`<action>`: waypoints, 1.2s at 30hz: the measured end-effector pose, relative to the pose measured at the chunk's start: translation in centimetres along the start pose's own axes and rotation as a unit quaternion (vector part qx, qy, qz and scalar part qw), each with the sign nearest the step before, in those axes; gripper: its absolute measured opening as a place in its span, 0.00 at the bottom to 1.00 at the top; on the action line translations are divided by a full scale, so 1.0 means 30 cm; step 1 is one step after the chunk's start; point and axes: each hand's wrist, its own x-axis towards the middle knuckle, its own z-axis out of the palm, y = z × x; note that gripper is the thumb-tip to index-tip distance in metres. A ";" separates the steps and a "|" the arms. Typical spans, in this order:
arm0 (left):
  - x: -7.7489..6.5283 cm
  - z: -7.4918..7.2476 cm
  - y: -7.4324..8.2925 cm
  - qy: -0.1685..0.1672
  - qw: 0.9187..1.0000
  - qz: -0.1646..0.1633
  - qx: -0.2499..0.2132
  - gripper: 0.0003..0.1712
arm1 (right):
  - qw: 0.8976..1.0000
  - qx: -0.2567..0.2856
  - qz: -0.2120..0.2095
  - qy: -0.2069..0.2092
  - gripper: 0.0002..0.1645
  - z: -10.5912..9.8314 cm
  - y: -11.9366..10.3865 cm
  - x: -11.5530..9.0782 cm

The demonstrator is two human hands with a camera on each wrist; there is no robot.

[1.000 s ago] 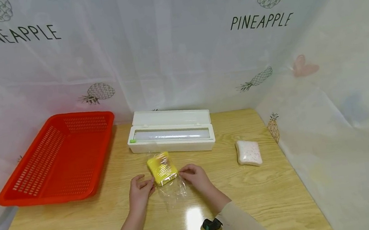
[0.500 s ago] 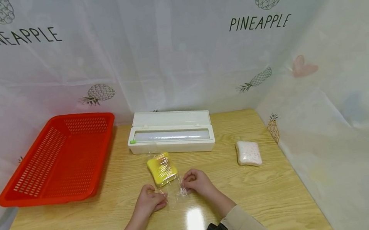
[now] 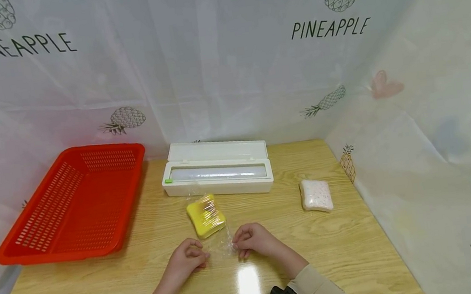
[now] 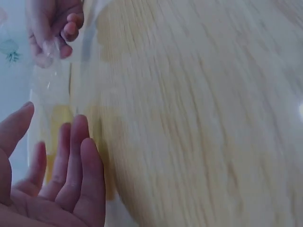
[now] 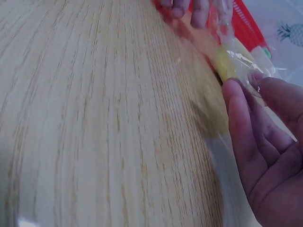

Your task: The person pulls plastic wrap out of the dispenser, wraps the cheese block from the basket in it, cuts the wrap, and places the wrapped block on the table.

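Observation:
A yellow, soft-cornered block (image 3: 206, 215), perhaps a sponge, lies on the wooden table under clear cling film (image 3: 221, 242), whose loose end spreads toward the person. At the right of that loose end, my right hand (image 3: 254, 240) pinches the film between thumb and fingertips; the right wrist view shows the film (image 5: 244, 61) gathered there. My left hand (image 3: 185, 260) is at the film's left side, and in the left wrist view its fingers (image 4: 78, 165) are extended with the thumb apart from them. Behind the block stands a white cling film dispenser (image 3: 218, 189), lid up, roll inside.
A red perforated basket (image 3: 133, 220) stands at the left. To the right lies a white speckled block (image 3: 317, 195) of similar shape, in shiny film. A pineapple-print curtain (image 3: 225, 69) borders the table (image 3: 344, 257) at the back and sides.
Both hands have come from beside the yellow block down toward the person, along the loose film. The left hand's fingers have come away from the film. The block has stayed in place.

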 end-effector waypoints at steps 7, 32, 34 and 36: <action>-0.008 -0.038 0.016 -0.036 0.992 0.067 0.103 0.16 | 1.000 -0.014 0.003 0.007 0.06 -0.005 0.003 -0.004; 0.023 0.003 0.013 0.073 0.922 0.219 0.311 0.13 | 0.994 -0.081 -0.064 0.029 0.12 -0.006 -0.019 -0.010; 0.026 -0.002 0.023 0.084 0.920 0.242 0.297 0.13 | 0.992 -0.089 -0.082 0.044 0.11 -0.003 -0.032 -0.006; 0.029 -0.006 0.034 0.092 0.918 0.264 0.282 0.14 | 0.986 -0.111 -0.109 0.059 0.08 -0.004 -0.035 0.003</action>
